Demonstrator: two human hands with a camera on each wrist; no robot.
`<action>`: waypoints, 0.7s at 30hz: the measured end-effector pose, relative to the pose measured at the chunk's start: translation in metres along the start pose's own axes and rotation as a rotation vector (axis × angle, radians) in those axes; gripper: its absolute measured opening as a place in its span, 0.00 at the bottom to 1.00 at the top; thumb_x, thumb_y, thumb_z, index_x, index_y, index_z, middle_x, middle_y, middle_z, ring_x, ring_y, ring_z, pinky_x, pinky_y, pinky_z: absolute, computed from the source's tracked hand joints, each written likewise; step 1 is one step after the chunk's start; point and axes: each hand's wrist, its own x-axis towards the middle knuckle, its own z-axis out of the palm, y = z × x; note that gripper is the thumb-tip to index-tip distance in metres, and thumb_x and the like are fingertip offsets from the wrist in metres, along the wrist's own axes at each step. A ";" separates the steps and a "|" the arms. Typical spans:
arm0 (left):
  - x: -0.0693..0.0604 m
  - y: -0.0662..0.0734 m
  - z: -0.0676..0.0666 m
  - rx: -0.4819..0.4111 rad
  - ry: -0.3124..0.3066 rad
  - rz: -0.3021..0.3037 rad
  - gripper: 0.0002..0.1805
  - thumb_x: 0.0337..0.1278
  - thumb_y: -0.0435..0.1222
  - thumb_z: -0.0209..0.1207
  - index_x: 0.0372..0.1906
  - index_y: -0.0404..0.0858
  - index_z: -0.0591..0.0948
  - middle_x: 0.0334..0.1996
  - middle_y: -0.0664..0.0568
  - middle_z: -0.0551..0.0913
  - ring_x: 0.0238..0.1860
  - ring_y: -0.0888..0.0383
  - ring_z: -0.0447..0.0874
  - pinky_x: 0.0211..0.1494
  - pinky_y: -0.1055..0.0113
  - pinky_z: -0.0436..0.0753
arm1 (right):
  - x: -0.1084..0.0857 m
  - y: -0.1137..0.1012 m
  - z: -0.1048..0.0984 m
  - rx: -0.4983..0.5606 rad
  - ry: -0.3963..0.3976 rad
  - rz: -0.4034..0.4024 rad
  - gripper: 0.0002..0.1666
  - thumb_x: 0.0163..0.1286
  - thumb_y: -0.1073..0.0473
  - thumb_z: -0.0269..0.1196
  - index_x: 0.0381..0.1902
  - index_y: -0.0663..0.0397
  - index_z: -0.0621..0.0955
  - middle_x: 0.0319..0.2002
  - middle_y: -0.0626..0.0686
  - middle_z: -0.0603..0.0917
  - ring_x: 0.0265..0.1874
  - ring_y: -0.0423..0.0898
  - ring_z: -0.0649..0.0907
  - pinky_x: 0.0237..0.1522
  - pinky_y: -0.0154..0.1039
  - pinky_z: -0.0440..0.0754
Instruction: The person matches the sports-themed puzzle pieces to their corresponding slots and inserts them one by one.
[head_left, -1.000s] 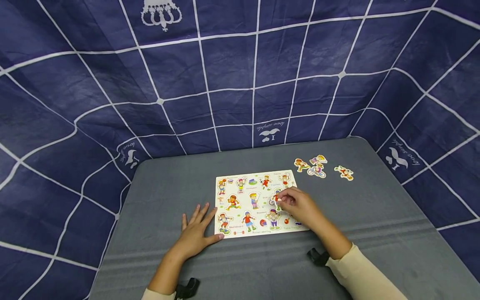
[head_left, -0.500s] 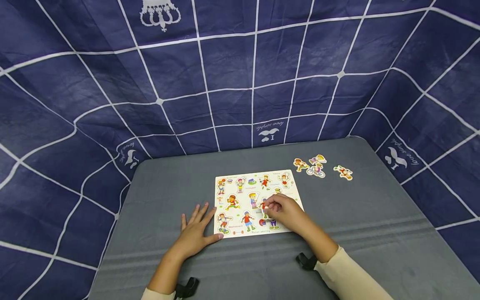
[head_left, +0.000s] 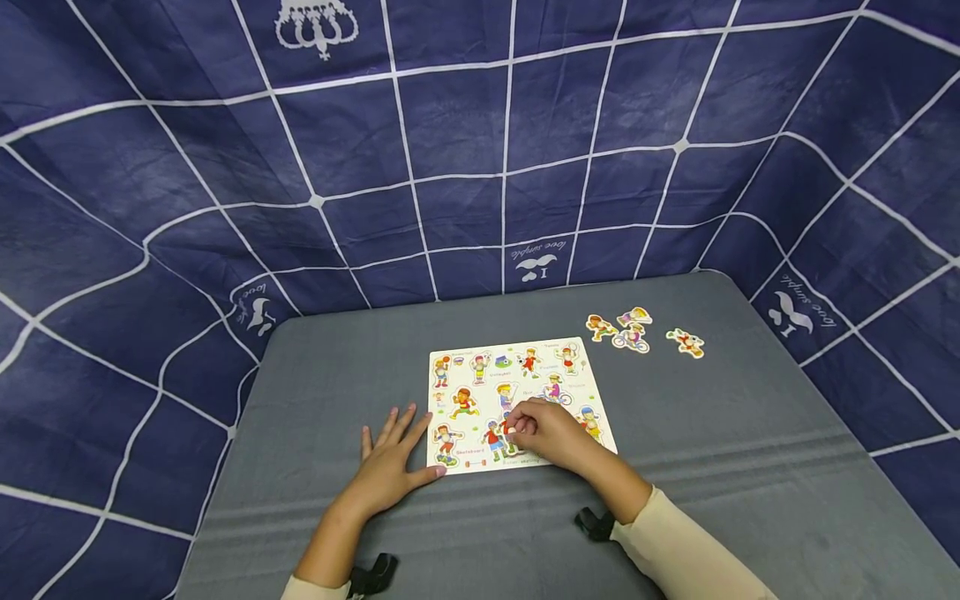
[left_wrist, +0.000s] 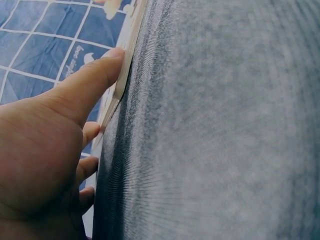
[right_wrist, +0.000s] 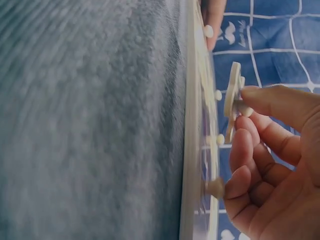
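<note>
A white wooden puzzle board with knobbed sports figures lies on the table. My left hand rests with spread fingers at its near left corner. In the left wrist view, the thumb touches the board's edge. My right hand is over the lower middle of the board and pinches a puzzle piece by its small knob between thumb and fingers. From the right wrist view, the piece stands apart from the board's surface. The head view shows a red patch of it beside the roller-skating figure, the rest being partly covered by my fingers.
Beyond the board's far right corner lie loose puzzle pieces: a runner, a cyclist and another figure close together. One more piece lies farther right. A dark blue checked cloth encloses the grey table.
My right hand has moved left and slightly nearer across the board, carrying the puzzle piece. The cyclist and lower right figures are uncovered now. My left hand stays put.
</note>
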 end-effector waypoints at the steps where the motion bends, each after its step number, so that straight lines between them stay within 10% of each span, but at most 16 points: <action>1: 0.000 0.000 0.000 -0.001 0.003 0.001 0.52 0.53 0.65 0.65 0.80 0.53 0.59 0.83 0.46 0.49 0.83 0.38 0.38 0.74 0.24 0.30 | 0.001 -0.001 0.001 -0.013 -0.011 -0.008 0.06 0.61 0.61 0.73 0.33 0.49 0.84 0.27 0.41 0.79 0.25 0.31 0.74 0.30 0.28 0.74; 21: 0.001 -0.004 0.003 0.021 0.004 -0.001 0.53 0.52 0.68 0.63 0.81 0.55 0.58 0.83 0.48 0.49 0.83 0.39 0.38 0.74 0.24 0.31 | 0.013 -0.013 0.023 -0.275 -0.086 -0.070 0.07 0.61 0.57 0.73 0.33 0.44 0.83 0.30 0.41 0.80 0.27 0.33 0.74 0.33 0.30 0.74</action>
